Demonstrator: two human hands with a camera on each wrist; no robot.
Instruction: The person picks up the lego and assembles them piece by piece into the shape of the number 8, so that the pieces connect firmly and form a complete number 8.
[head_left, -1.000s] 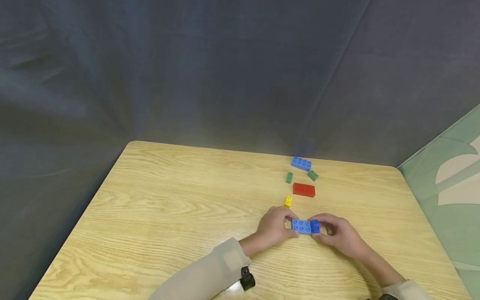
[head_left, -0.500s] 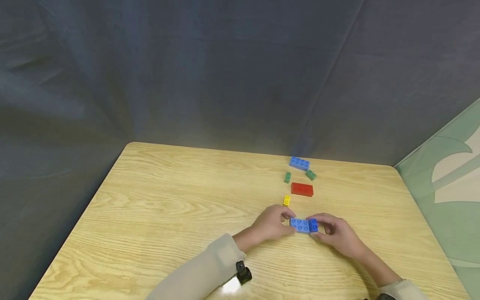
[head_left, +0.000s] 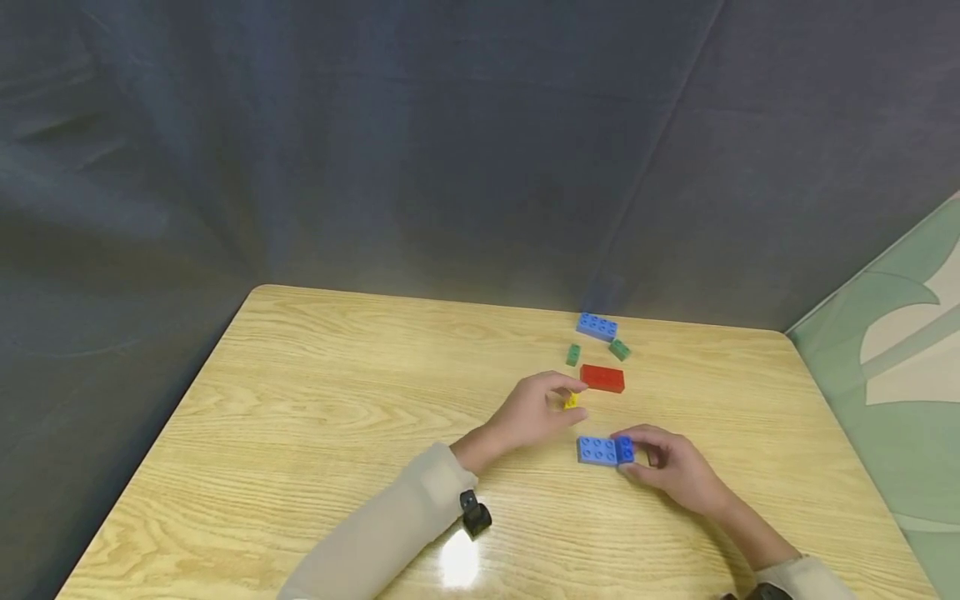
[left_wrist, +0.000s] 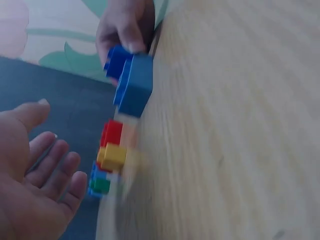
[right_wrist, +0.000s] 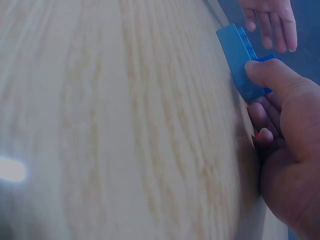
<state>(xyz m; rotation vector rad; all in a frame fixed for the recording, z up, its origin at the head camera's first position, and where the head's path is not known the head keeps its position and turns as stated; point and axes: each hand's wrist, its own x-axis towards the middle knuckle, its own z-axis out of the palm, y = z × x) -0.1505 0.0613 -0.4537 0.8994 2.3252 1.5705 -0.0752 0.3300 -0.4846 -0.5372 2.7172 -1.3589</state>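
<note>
Nearest us, our right hand [head_left: 667, 471] pinches the dark blue end of the flat light-blue studded plastic brick [head_left: 597, 451], which lies on the pale wood-grain table [head_left: 315, 417]. Just beyond, our left hand [head_left: 534, 410] hovers with fingers spread and relaxed over the small yellow plastic brick [head_left: 572, 401], holding nothing. Farther back lie a red rectangular brick [head_left: 602, 378], two small green bricks [head_left: 573, 355] and another light-blue brick [head_left: 597, 327].
</note>
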